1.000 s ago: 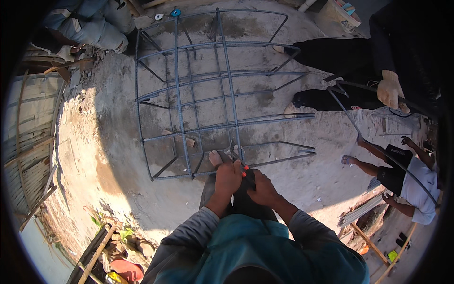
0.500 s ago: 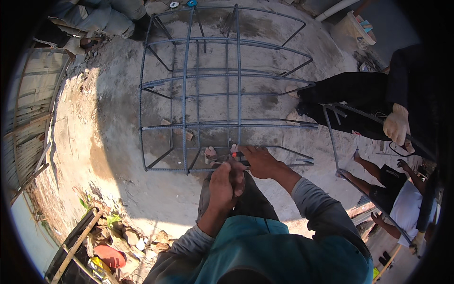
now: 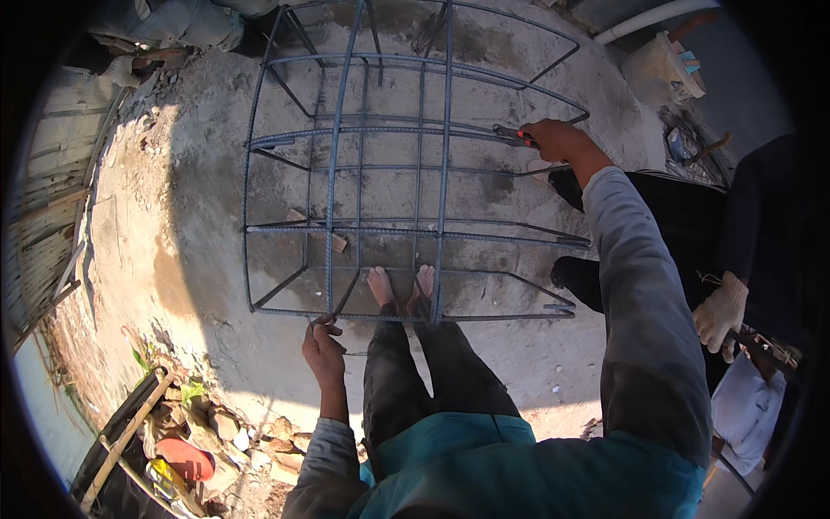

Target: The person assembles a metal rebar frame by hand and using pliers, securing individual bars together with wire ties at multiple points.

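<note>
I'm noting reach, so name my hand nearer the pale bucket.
Right. Your right hand, holding red-and-black pliers, is over the right side of the rebar frame, short of the pale bucket; your left hand is at the frame's near edge, much farther off.

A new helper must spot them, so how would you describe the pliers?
Find the big metal frame. Near its right side, the person's right hand holds the pliers. Orange-red on their handles sets them apart from the frame's plain grey metal.
</note>
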A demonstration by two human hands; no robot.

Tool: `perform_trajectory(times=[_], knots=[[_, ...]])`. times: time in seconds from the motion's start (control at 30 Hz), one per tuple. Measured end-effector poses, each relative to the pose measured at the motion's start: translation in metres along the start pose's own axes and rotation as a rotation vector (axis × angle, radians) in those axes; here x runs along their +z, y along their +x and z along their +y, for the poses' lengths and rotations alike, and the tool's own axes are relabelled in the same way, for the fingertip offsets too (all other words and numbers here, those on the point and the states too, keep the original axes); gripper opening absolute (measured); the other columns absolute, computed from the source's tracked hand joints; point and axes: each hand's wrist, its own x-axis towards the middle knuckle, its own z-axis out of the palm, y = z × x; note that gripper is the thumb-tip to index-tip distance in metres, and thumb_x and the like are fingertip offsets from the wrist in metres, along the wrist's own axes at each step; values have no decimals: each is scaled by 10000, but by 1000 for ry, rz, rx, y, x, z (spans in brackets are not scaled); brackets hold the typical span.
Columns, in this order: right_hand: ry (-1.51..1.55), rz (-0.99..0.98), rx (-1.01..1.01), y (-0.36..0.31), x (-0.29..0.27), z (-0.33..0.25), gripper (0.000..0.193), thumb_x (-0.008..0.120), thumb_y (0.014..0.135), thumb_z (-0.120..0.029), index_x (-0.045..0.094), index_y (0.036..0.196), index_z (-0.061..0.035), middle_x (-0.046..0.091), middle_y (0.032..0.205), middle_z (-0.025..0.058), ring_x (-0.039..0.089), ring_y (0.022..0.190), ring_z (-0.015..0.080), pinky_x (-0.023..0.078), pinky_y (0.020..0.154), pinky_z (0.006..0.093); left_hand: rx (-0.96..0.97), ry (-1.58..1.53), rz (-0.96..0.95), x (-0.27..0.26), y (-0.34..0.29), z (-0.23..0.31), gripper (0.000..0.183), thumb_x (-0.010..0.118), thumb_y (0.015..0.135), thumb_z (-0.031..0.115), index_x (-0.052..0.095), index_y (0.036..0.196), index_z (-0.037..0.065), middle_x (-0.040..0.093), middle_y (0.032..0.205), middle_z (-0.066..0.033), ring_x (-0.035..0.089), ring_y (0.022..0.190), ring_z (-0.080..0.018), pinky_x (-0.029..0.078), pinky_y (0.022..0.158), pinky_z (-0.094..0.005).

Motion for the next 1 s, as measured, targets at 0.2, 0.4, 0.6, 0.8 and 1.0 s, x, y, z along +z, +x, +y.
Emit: perform_trajectory(times=[0.2, 0.4, 0.6, 0.8, 1.0], knots=[[-60, -78, 55, 8, -21, -12, 398, 600, 810, -14, 600, 1196, -107, 665, 1113, 153, 650, 1023, 333, 508, 794, 452, -76, -10, -25, -15, -14, -11, 482, 351, 1036, 352, 617, 1081, -47, 619, 719, -77, 506, 451, -99, 403, 447, -249], [-161, 66, -68, 10, 20, -12, 367, 610, 830, -46, 586, 1197, -54, 668, 1098, 150, 649, 1028, 320, 521, 826, 447, -105, -27, -32, -42, -35, -24, 503, 361, 1035, 384, 620, 1074, -45, 615, 709, -73, 500, 446, -90, 383, 424, -237], [583, 288, 254, 7, 46, -11, 447, 578, 808, 4, 520, 1250, -22, 653, 1010, 199, 675, 916, 318, 530, 777, 423, -37, -79, -140, -63, -11, -38, 448, 374, 1040, 341, 623, 1068, -31, 626, 722, -62, 476, 457, -75, 376, 444, -227], [2213, 593, 183, -79, 110, -144, 621, 565, 782, 67, 423, 1363, -102, 605, 887, 122, 661, 732, 248, 547, 598, 389, -44, -58, -191, -133, 36, -58, 480, 377, 1029, 378, 617, 1075, -36, 629, 710, -69, 478, 426, -87, 374, 424, -233], [2582, 472, 255, -182, 156, -324, 606, 559, 802, 52, 399, 1356, -136, 598, 861, 107, 649, 683, 229, 577, 548, 401, 50, 73, -201, -276, 131, -41, 430, 392, 1030, 351, 619, 1076, -10, 615, 709, -73, 472, 430, -85, 388, 407, -231]])
